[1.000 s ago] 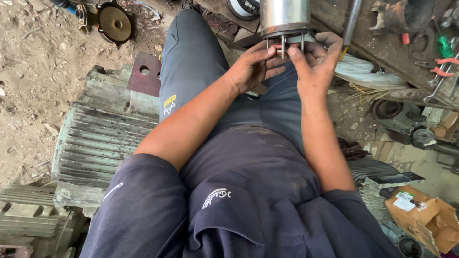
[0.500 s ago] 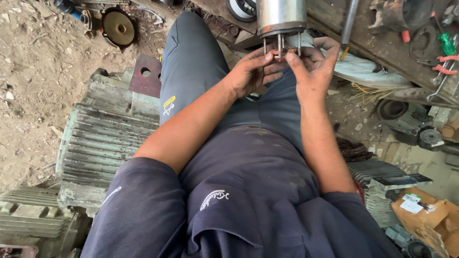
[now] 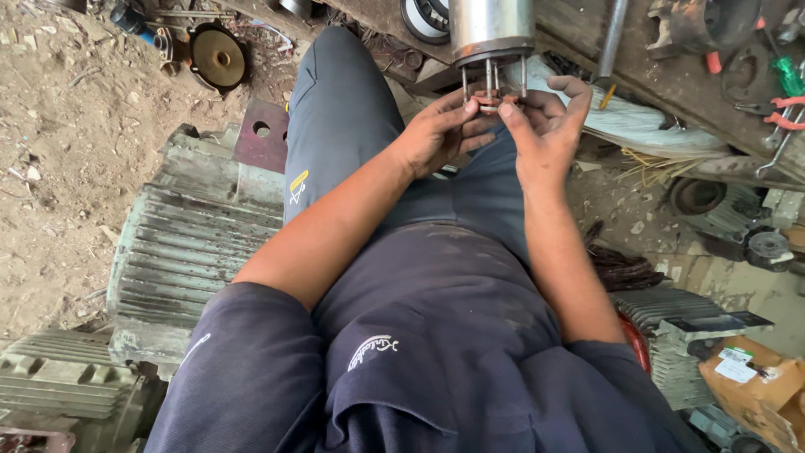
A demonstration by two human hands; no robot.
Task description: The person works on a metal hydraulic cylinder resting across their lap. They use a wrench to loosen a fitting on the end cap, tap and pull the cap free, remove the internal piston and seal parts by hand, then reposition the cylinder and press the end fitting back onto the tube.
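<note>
The fingers (image 3: 470, 113) of the left hand (image 3: 436, 134) and right hand (image 3: 545, 126) pinch a small reddish ring (image 3: 489, 102) among thin metal rods (image 3: 493, 77) hanging from a steel cylinder (image 3: 490, 25), whose top is cut off. A cluttered wooden surface (image 3: 654, 75) runs far right. A ribbed grey motor housing (image 3: 184, 252) lies left. The ring is mostly hidden.

Room is tight at the steel cylinder (image 3: 491, 29): its thin rods (image 3: 493, 77) hang just above both hands, the left hand (image 3: 438, 134) and right hand (image 3: 543, 126) filling the gap beneath. A metal bar (image 3: 612, 38) stands close on the right (nearly touching the fingers). The wooden surface (image 3: 662, 71) blocks beyond; open space lies over the lap.
</note>
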